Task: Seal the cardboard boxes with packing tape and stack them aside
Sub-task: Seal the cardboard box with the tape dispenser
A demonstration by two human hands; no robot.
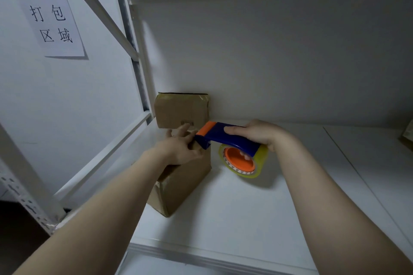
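A big white flat shelf point(245, 207) inside a metal rack carries everything here. A plain white back board point(268, 51) stands up along the shelf's far edge. On the wall to the left hangs a white paper sign point(51, 18) with black writing on it.

A brown cardboard box point(185, 181) sits near the left edge of the shelf, about half way between the front edge and the back. One of its corners points at the front edge. A second, smaller brown cardboard box point(182, 110) stands in the far left corner, right against the back board. Shiny tape shows along its top edge.

A blue and orange plastic tape dispenser point(225, 138) is held up just to the right of the near box. Its orange front end is at the top far corner of that box. A round roll of clear yellowish tape point(259, 163) sits on the dispenser's orange hub, hanging just over the shelf.

The left hand point(178, 147) rests on top of the near box with its fingers lying mostly straight, pointing at the far box. I cannot tell if its thumb touches any tape. The right hand point(261, 134) grips the dispenser, thumb laid along the top and fingers curled under into the hub.
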